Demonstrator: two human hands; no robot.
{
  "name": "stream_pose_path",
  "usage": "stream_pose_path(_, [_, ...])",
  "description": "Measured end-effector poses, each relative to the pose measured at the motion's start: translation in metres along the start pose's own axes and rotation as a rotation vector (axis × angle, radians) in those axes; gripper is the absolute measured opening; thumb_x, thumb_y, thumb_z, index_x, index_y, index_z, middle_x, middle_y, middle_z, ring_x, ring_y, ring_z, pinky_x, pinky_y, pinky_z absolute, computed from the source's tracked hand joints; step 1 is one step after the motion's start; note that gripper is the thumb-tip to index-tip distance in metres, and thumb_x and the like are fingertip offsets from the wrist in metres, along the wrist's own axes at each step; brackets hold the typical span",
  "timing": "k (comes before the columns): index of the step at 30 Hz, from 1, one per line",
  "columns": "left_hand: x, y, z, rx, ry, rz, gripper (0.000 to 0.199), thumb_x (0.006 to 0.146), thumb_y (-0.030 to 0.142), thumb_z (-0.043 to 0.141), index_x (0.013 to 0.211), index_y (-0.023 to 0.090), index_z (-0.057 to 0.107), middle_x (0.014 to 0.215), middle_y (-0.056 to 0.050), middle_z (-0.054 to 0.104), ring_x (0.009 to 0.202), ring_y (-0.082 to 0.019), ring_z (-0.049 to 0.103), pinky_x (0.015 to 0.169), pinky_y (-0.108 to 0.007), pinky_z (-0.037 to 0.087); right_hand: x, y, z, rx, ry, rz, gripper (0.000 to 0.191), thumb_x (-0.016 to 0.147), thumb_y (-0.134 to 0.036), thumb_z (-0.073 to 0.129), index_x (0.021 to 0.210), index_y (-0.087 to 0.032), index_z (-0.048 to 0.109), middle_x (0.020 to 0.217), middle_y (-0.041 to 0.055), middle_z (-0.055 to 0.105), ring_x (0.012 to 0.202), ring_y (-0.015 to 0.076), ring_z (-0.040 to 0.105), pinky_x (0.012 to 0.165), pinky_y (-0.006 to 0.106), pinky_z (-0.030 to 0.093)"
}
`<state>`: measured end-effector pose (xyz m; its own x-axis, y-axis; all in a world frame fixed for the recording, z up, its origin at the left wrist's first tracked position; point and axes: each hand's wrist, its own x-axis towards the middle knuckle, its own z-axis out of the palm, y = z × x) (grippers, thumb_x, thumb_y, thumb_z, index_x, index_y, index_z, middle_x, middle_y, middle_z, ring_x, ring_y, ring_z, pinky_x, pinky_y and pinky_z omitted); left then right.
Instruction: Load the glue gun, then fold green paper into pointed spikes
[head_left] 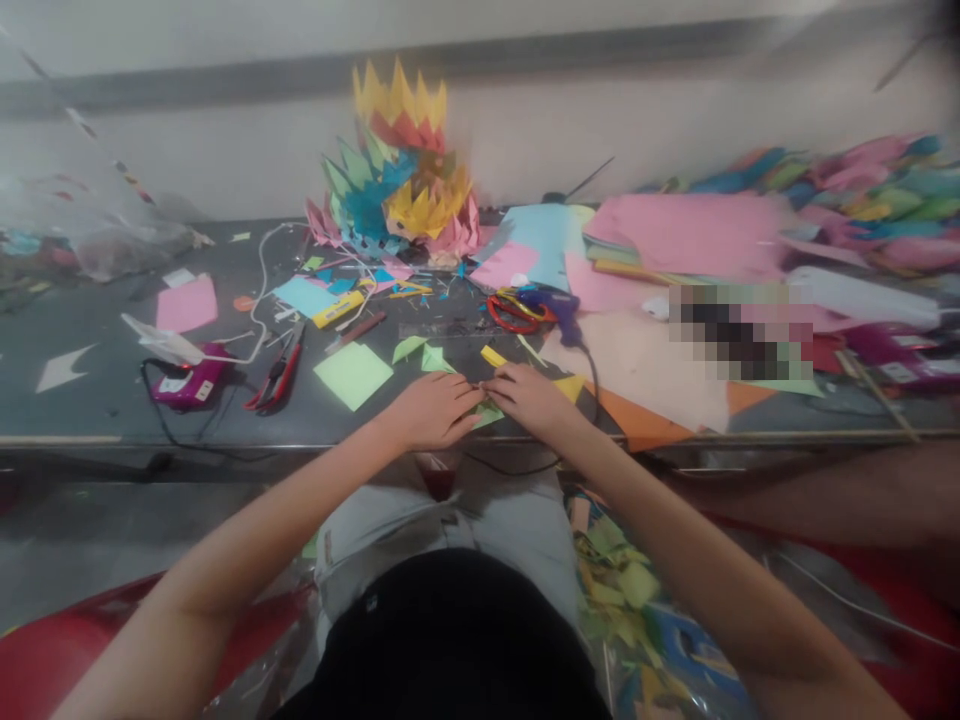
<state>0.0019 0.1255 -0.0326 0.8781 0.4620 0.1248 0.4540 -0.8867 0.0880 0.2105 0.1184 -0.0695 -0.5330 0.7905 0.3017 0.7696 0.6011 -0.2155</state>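
At the front edge of the dark table (97, 410), my left hand (439, 408) and my right hand (529, 398) meet at the fingertips over a small green paper piece (489, 413). Both hands have their fingers pressed closed on this paper, which they partly cover. Just beyond my left hand lie small folded light green pieces (435, 359), with a square light green sheet stack (353, 375) to their left. A yellow strip (493, 356) lies by my right hand.
Red-handled pliers (277, 372) and a purple device (193, 378) are on the left. Red scissors (517, 312) and a glue gun (564, 318) lie beyond my hands. A colourful folded-paper model (409, 190) stands at the back. Pink sheets (690, 232) lie right.
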Motion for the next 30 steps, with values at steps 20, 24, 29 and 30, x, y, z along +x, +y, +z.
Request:
stream_pose_path(20, [-0.032, -0.016, 0.012, -0.338, 0.250, -0.254, 0.022, 0.089, 0.026, 0.045, 0.107, 0.018, 0.056, 0.106, -0.007, 0.065, 0.102, -0.020, 0.058, 0.089, -0.037, 0.047, -0.001, 0.003, 0.004, 0.057, 0.063, 0.014, 0.027, 0.090, -0.026, 0.045, 0.099, -0.018, 0.069, 0.091, 0.0086, 0.060, 0.083, 0.0199, 0.054, 0.078, 0.034, 0.045])
stream_pose_path(24, [-0.031, 0.003, 0.028, -0.226, 0.469, -0.321, 0.017, 0.088, 0.027, 0.050, 0.090, 0.018, 0.064, 0.097, -0.006, 0.066, 0.093, -0.019, 0.060, 0.086, -0.035, 0.049, -0.002, 0.003, 0.005, 0.053, 0.079, 0.004, 0.027, 0.090, -0.026, 0.045, 0.097, -0.018, 0.070, 0.091, 0.0087, 0.060, 0.083, 0.0200, 0.053, 0.078, 0.034, 0.045])
stream_pose_path(29, [-0.023, 0.023, 0.033, -0.118, 0.462, -0.358, 0.016, 0.087, 0.023, 0.052, 0.085, 0.017, 0.066, 0.091, -0.006, 0.068, 0.087, -0.019, 0.060, 0.082, -0.034, 0.050, -0.002, 0.003, 0.007, 0.051, 0.082, 0.009, 0.026, 0.089, -0.025, 0.046, 0.097, -0.018, 0.070, 0.090, 0.0080, 0.060, 0.081, 0.0197, 0.053, 0.077, 0.034, 0.045])
stream_pose_path(30, [-0.021, 0.025, 0.033, -0.102, 0.463, -0.378, 0.016, 0.086, 0.024, 0.052, 0.083, 0.016, 0.066, 0.089, -0.006, 0.067, 0.086, -0.019, 0.060, 0.081, -0.034, 0.050, -0.002, 0.003, 0.007, 0.050, 0.081, 0.010, 0.026, 0.089, -0.025, 0.046, 0.097, -0.019, 0.069, 0.090, 0.0079, 0.060, 0.081, 0.0197, 0.052, 0.077, 0.034, 0.045])
